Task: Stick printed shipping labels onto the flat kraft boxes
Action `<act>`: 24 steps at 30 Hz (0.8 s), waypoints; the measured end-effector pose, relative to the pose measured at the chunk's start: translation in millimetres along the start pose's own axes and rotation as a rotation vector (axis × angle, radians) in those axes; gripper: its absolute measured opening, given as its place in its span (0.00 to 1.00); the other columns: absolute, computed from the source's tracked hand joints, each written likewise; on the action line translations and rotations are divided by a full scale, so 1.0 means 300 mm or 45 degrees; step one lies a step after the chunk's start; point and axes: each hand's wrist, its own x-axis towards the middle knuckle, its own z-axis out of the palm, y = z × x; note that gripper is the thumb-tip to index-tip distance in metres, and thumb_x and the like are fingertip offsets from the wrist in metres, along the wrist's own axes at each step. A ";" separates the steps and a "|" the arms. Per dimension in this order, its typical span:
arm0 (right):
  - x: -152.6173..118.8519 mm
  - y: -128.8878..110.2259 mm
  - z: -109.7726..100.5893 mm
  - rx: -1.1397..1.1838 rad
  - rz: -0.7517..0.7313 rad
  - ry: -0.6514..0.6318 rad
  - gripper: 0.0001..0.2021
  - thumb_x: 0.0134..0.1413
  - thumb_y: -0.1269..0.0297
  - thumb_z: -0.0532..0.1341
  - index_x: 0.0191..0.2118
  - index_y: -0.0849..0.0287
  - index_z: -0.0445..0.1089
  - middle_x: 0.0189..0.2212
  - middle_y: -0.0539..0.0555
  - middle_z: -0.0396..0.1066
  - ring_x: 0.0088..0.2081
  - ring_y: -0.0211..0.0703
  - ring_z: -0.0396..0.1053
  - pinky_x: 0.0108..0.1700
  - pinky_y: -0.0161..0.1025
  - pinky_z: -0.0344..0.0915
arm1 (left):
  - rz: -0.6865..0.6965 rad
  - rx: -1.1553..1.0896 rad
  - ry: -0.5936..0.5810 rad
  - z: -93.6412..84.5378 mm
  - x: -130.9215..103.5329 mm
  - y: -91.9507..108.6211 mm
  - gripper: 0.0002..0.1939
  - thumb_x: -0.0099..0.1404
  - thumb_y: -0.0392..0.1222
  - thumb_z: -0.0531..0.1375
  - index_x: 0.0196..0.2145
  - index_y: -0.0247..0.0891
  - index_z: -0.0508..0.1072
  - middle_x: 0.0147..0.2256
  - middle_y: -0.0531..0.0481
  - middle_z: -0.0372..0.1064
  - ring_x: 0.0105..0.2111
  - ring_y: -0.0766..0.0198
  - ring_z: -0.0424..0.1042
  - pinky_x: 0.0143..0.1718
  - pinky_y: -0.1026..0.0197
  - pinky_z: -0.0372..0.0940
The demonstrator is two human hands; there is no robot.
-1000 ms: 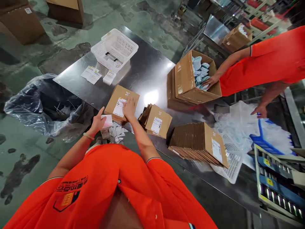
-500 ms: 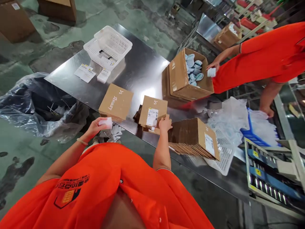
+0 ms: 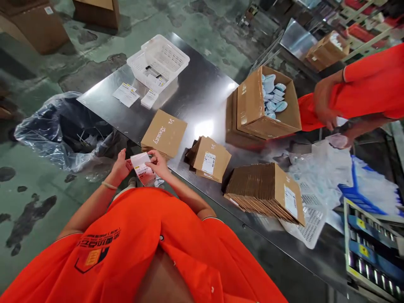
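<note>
Above the table's near edge, my left hand (image 3: 121, 166) and my right hand (image 3: 159, 163) pinch a printed label sheet (image 3: 143, 169) from either side. Just beyond them lies a stack of flat brown cartons (image 3: 168, 131) with white lettering, no label showing on its top one. To its right, a fanned pile of flat cartons (image 3: 217, 159) has a white label on top. A long leaning row of flat cartons (image 3: 257, 185) stands further right, its end piece labelled too.
On the metal table (image 3: 202, 75) stand a white basket (image 3: 170, 57), loose label sheets (image 3: 126, 94) and an open carton (image 3: 252, 109) of pale packets. A plastic-lined bin (image 3: 47, 134) is at left. A co-worker's hands (image 3: 326, 109) handle something beside plastic bags (image 3: 315, 164) at right.
My right hand has left the labelled carton pile and moved left to the label sheet, which now opens out between both hands. The co-worker's hands have come together.
</note>
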 end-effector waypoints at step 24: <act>0.352 -0.118 -0.325 -0.780 -0.036 0.728 0.05 0.61 0.69 0.64 0.35 0.60 0.77 0.48 0.60 0.73 0.54 0.50 0.70 0.62 0.46 0.67 | -0.033 0.500 -0.550 0.153 0.040 -0.090 0.32 0.29 0.53 0.83 0.32 0.33 0.85 0.35 0.38 0.84 0.37 0.44 0.81 0.41 0.48 0.75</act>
